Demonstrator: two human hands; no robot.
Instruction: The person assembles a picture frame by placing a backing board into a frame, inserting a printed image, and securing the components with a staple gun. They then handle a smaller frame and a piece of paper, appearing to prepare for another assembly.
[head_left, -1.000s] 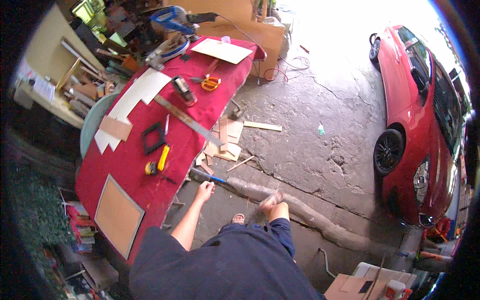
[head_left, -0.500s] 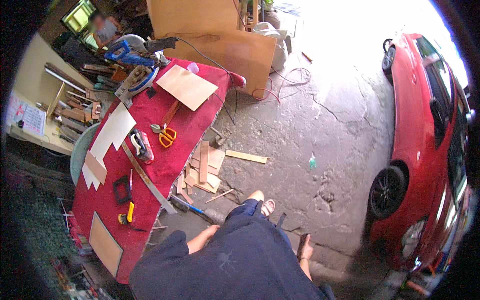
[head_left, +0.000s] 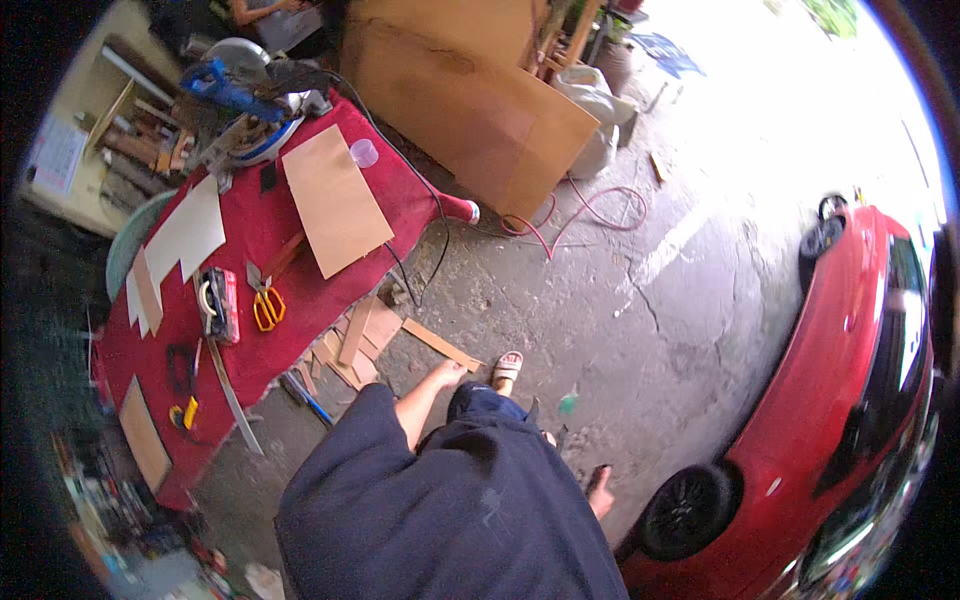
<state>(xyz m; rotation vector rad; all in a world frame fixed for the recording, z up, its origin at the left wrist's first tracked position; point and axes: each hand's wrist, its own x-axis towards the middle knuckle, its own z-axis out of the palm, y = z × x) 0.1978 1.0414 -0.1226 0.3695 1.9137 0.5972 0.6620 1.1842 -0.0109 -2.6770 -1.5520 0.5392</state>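
Observation:
My left hand (head_left: pixel 452 373) swings low in front of me, over the floor by a light wood strip (head_left: pixel 440 344). Its fingers are blurred, and I see nothing clearly held in them. Down at my right side, my right hand (head_left: pixel 601 497) is closed round a small dark object (head_left: pixel 599 474) whose kind I cannot make out. Left of me stands a table with a red cloth (head_left: pixel 330 306). On it lie orange-handled scissors (head_left: pixel 267 305), a red and white boxy tool (head_left: pixel 220 305), a yellow tape measure (head_left: pixel 185 412) and a thin tan board (head_left: pixel 335 200).
Wood offcuts (head_left: pixel 355 345) lie on the floor beside the table. A blue miter saw (head_left: pixel 235 95) stands at its far end. Large brown panels (head_left: pixel 470 110) lean behind. A red hose (head_left: pixel 590 225) loops across the concrete. A red car (head_left: pixel 800 400) is parked on the right.
My view has turned and I have stepped forward, bringing the table's far end and the panels nearer. My left hand has swung forward; the right still holds the dark object.

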